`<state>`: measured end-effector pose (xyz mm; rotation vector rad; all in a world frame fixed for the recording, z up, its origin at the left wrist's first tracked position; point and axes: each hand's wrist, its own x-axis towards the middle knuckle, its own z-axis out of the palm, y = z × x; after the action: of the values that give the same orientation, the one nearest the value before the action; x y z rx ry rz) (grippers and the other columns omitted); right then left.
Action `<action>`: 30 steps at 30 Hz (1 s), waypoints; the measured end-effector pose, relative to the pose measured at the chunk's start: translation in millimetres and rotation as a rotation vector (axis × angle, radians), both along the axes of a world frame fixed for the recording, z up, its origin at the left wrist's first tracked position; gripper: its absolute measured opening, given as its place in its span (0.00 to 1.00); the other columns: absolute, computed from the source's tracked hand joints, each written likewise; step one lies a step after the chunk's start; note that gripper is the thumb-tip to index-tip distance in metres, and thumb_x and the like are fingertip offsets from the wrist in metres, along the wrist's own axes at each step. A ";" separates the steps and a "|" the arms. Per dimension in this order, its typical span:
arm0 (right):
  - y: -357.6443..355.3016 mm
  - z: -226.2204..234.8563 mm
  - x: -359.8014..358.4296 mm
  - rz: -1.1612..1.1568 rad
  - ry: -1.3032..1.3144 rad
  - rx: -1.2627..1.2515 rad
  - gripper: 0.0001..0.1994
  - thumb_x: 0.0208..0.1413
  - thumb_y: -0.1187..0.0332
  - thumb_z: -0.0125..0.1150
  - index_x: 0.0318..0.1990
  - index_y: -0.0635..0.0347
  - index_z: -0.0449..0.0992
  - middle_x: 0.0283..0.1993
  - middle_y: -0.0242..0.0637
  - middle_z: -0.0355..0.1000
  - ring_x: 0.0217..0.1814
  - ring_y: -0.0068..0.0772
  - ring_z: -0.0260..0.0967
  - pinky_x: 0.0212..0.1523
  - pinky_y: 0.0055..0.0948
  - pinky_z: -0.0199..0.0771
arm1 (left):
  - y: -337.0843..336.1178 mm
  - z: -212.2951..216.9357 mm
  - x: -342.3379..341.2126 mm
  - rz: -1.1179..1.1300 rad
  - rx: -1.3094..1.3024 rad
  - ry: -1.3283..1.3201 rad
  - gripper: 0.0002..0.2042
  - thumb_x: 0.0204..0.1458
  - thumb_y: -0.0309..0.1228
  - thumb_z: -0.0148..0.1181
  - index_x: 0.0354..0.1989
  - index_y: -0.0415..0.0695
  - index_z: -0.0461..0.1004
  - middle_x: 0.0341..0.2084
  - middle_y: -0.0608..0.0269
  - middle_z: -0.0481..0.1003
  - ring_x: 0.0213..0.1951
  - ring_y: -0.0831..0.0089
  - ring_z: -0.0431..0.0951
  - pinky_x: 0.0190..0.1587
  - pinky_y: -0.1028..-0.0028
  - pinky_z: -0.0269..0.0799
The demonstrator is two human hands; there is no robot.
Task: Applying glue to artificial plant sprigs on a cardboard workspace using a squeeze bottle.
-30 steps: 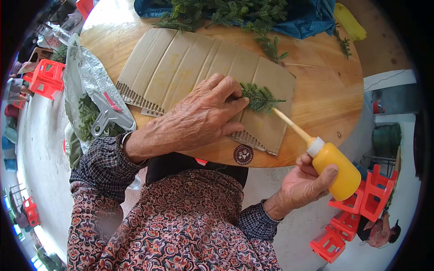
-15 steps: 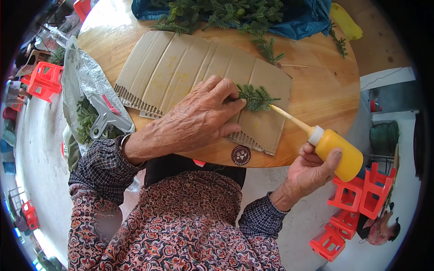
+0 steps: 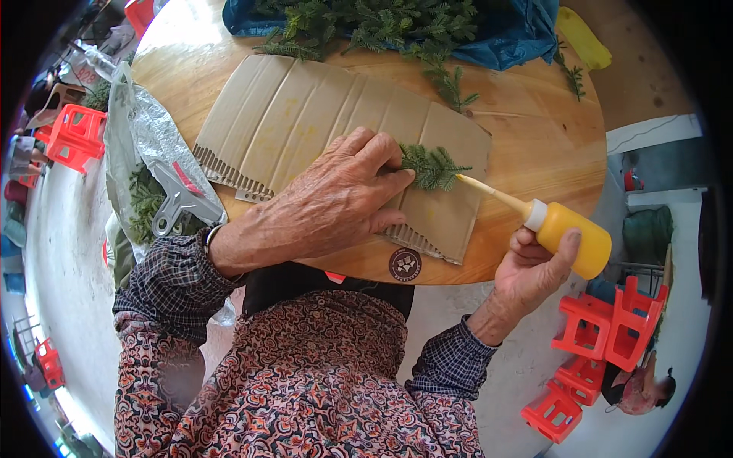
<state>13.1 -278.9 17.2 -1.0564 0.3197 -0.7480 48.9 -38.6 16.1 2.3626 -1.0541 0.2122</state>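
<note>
A small green fir sprig (image 3: 434,167) is pinched between the thumb and fingers of my left hand (image 3: 328,195), above a ridged cardboard sheet (image 3: 321,103). My fingers hide the sprig's stem end. My right hand (image 3: 531,271) grips a yellow squeeze bottle (image 3: 574,240) with a white collar and a long tapering nozzle (image 3: 496,194). The nozzle points left, and its yellow tip is right by the sprig's outer end; whether they touch I cannot tell.
More fir branches (image 3: 382,23) lie on a blue plastic bag (image 3: 508,42) along the far side of the round wooden table (image 3: 534,145). A grey clamp (image 3: 183,202) rests by a clear plastic bag (image 3: 153,114) at the left. Red stools (image 3: 584,324) and a person (image 3: 641,389) are at right.
My right hand and the bottle have shifted slightly up and to the right, and the nozzle lies a little flatter. My left hand keeps the sprig in nearly the same place.
</note>
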 end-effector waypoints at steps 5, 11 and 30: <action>1.4 -3.2 2.6 0.014 0.022 -0.050 0.16 0.55 0.58 0.60 0.40 0.63 0.70 0.25 0.36 0.71 0.15 0.20 0.62 0.15 0.13 0.59 | -3.7 3.4 -0.7 0.035 0.011 -0.081 0.18 0.44 0.36 0.62 0.42 0.40 0.72 0.44 0.55 0.62 0.45 0.61 0.62 0.48 0.65 0.62; -0.3 -0.7 5.2 0.009 0.046 -0.058 0.15 0.54 0.58 0.60 0.38 0.62 0.70 0.22 0.34 0.70 0.13 0.21 0.62 0.14 0.14 0.60 | -16.1 2.2 -2.2 0.083 0.018 -0.265 0.19 0.42 0.38 0.62 0.42 0.43 0.71 0.48 0.55 0.61 0.49 0.59 0.62 0.49 0.63 0.60; -18.5 2.8 27.0 0.136 0.089 -0.015 0.16 0.53 0.58 0.62 0.40 0.62 0.70 0.26 0.35 0.72 0.14 0.20 0.63 0.14 0.11 0.60 | -17.0 -6.6 4.8 0.025 0.029 -0.180 0.20 0.46 0.43 0.59 0.46 0.46 0.72 0.52 0.59 0.62 0.53 0.60 0.61 0.53 0.61 0.56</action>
<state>40.1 -297.4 20.0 -1.1164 0.3158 -0.5837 53.6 -55.6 9.6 2.4189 -1.1173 0.4286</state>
